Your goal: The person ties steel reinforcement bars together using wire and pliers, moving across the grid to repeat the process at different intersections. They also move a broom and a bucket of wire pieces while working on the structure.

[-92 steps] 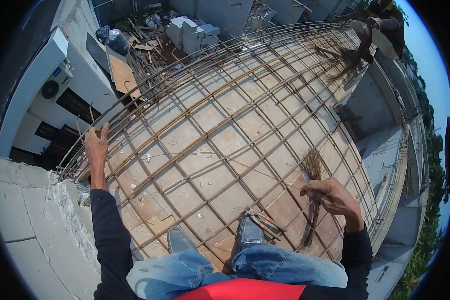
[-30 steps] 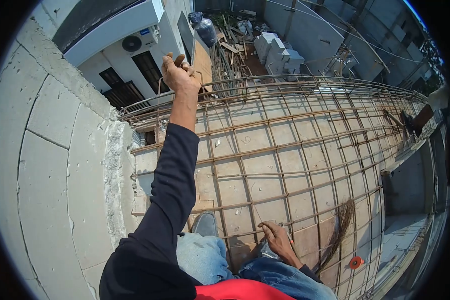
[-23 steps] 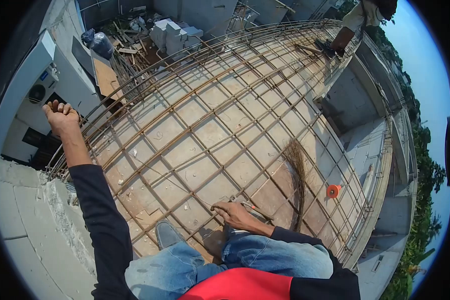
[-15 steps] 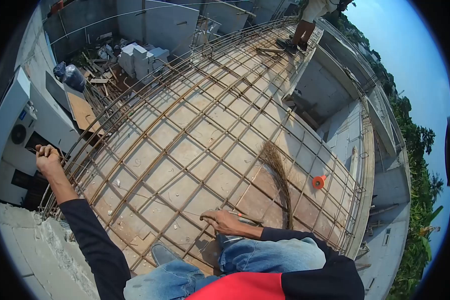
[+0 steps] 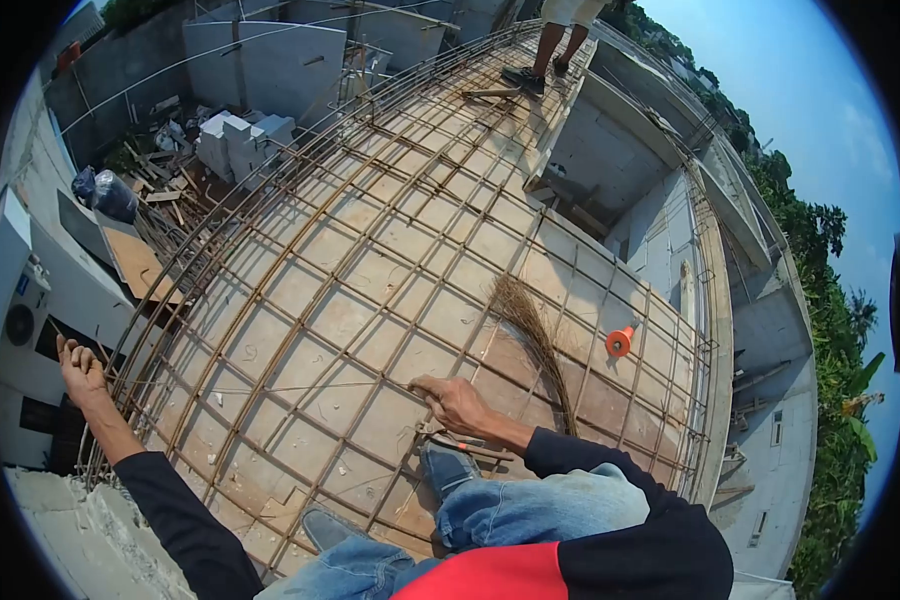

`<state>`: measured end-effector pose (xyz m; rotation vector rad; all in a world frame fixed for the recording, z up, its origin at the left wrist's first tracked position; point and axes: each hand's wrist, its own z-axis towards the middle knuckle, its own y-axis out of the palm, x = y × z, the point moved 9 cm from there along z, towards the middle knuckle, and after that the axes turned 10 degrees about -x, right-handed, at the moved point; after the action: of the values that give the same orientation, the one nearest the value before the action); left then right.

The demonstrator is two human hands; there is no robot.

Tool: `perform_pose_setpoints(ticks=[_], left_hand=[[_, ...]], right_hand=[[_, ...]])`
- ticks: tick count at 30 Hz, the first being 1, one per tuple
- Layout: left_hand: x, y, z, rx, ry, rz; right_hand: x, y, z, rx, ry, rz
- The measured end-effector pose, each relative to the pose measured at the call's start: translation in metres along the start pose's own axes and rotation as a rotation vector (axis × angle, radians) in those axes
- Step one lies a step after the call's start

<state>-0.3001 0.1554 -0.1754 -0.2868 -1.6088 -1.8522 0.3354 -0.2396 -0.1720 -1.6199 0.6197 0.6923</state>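
The left hand point(image 5: 80, 368) is clenched on a thin wire point(image 5: 260, 388) at the rebar grid's point(image 5: 370, 250) left edge. The right hand point(image 5: 454, 402) pinches the wire mid-grid, beside the pliers point(image 5: 465, 442) and the wire bundle point(image 5: 535, 335).

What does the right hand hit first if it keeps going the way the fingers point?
The right hand points left along the rebar grid, fingertips on a thin wire. Straight on, it would likely meet the next crossing bar of the grid; depth is unclear, so it might pass just above it.
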Motion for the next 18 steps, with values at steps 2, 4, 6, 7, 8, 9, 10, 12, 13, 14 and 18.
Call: perform_pose_setpoints(ticks=[2, 4, 6, 7, 8, 9, 10, 12, 13, 14, 18], left_hand=[[-0.006, -0.011, 0.001, -0.019, -0.068, 0.046], [-0.007, -0.011, 0.002, 0.045, -0.091, 0.067], [-0.019, 0.023, -0.022, -0.03, -0.246, 0.048], [-0.019, 0.042, -0.034, -0.019, -0.253, 0.123], [-0.021, 0.036, -0.033, -0.015, -0.258, 0.125], [-0.018, 0.023, -0.03, 0.041, -0.248, 0.311], [-0.015, 0.018, -0.03, 0.096, -0.235, 0.497], [-0.009, 0.014, -0.033, 0.182, -0.14, 0.57], [-0.002, 0.008, -0.038, 0.306, -0.076, 0.558], [0.004, 0.012, -0.048, 0.429, -0.013, 0.544], [0.013, 0.014, -0.047, 0.46, 0.129, 0.311]], right_hand=[[-0.002, -0.013, 0.003, 0.015, 0.005, -0.1], [-0.009, -0.028, 0.008, 0.031, 0.039, -0.115], [-0.024, -0.048, 0.008, 0.151, -0.04, -0.14], [-0.026, -0.054, 0.007, 0.193, -0.027, -0.143], [-0.027, -0.057, 0.007, 0.189, -0.022, -0.141], [-0.033, -0.064, 0.007, 0.228, -0.073, -0.162], [-0.038, -0.068, 0.005, 0.268, -0.126, -0.182], [-0.041, -0.067, 0.005, 0.258, -0.135, -0.191], [-0.043, -0.064, 0.006, 0.226, -0.117, -0.201], [-0.043, -0.06, 0.006, 0.194, -0.098, -0.212], [-0.032, -0.026, 0.002, 0.05, -0.069, -0.183]])
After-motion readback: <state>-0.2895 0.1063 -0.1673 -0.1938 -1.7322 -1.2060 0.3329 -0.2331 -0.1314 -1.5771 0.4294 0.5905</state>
